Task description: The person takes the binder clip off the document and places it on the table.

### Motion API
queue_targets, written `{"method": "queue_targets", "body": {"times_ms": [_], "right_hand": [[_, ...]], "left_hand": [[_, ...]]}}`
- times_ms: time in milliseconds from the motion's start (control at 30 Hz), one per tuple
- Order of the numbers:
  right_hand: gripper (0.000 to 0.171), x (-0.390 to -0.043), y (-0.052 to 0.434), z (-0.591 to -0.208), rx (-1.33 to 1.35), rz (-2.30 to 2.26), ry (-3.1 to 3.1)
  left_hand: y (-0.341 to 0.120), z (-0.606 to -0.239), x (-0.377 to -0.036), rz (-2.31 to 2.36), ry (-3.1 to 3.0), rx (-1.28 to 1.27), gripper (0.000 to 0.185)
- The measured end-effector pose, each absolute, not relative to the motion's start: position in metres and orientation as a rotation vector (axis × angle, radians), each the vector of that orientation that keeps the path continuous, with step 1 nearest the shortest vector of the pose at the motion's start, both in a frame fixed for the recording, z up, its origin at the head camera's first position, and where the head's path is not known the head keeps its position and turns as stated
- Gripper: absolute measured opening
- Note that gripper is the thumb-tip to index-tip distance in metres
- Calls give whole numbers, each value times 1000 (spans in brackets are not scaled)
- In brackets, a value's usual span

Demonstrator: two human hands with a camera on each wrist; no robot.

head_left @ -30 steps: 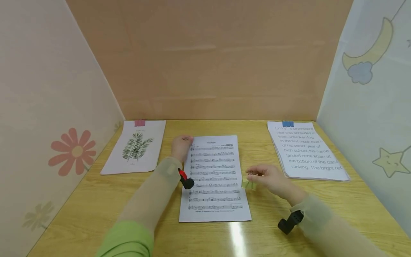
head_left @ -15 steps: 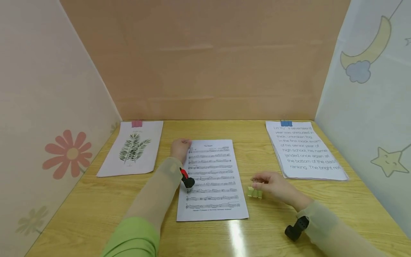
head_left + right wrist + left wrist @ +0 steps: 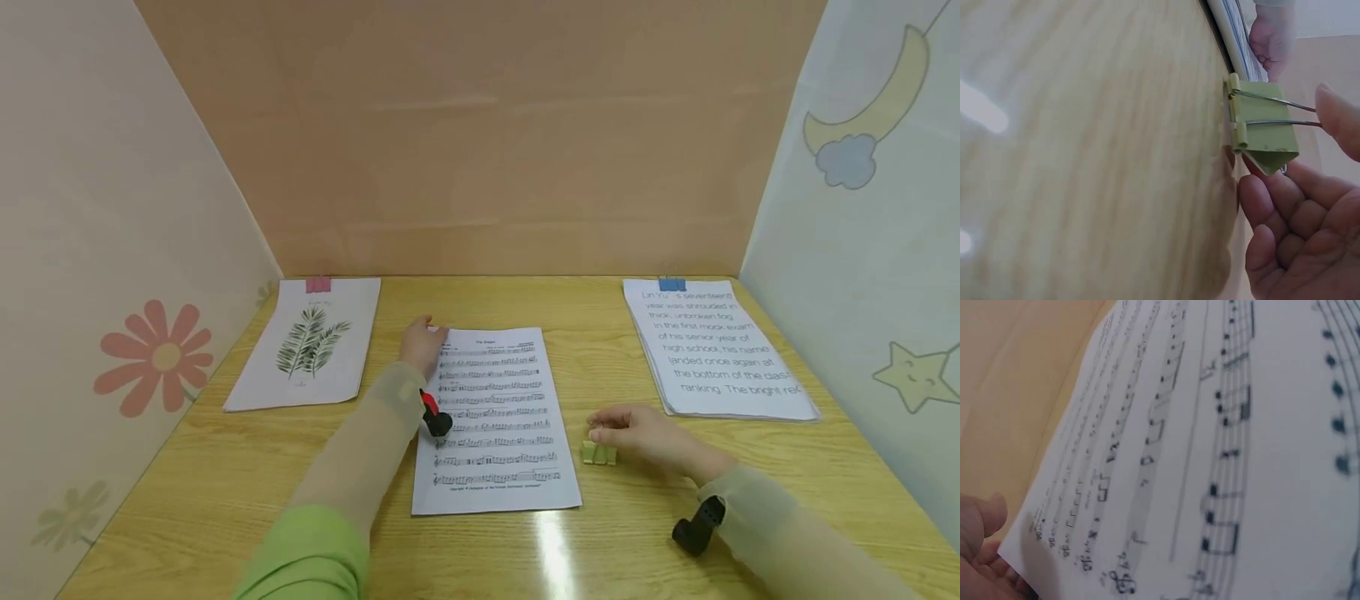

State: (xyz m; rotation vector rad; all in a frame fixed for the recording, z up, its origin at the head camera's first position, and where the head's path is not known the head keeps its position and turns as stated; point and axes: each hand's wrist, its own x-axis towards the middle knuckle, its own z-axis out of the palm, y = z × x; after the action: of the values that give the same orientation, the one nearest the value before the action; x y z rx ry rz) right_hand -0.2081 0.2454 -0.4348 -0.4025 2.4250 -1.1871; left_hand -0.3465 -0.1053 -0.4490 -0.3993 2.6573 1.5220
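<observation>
Between the thumb and fingers of the right hand (image 3: 651, 437), a yellow-green binder clip (image 3: 599, 453) is pinched by its wire handles (image 3: 1285, 122), probably for leverage, while the left hand (image 3: 422, 344), thumb apart, apparently steadies the sheet music's corner.

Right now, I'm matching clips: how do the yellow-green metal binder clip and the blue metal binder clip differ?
The right hand pinches the yellow-green clip by its wire handles; no hand touches the blue clip. The blue clip grips the top edge of the text stack, while the yellow-green clip, beside the sheet music, grips nothing. Both are binder clips.
</observation>
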Motion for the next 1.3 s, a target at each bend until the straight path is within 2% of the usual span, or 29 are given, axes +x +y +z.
{"method": "queue_targets", "body": {"times_ms": [167, 300, 467, 567, 700, 833, 1000, 1300], "right_hand": [[52, -215, 244, -431, -367, -1139, 2409], [52, -220, 245, -432, -351, -1145, 2382], [51, -225, 245, -433, -348, -1192, 2333], [51, -228, 244, -432, -341, -1191, 2335], [52, -234, 244, -431, -322, -1182, 2344], [52, -239, 243, -430, -309, -1157, 2363], [51, -242, 240, -426, -310, -1135, 2385], [48, -241, 237, -429, -373, -1055, 2508]], "left_hand": [[-105, -436, -340, 1261, 2715, -266, 72], [-103, -424, -317, 857, 2819, 17, 78], [-100, -415, -259, 367, 2871, 577, 70], [-98, -411, -223, 228, 2817, 855, 62], [-95, -407, -186, 122, 2708, 1134, 53], [-96, -413, -166, 5, 2627, 1352, 51], [-100, -419, -160, -99, 2614, 1455, 51], [-104, -426, -163, -5, 2605, 1401, 42]]}}
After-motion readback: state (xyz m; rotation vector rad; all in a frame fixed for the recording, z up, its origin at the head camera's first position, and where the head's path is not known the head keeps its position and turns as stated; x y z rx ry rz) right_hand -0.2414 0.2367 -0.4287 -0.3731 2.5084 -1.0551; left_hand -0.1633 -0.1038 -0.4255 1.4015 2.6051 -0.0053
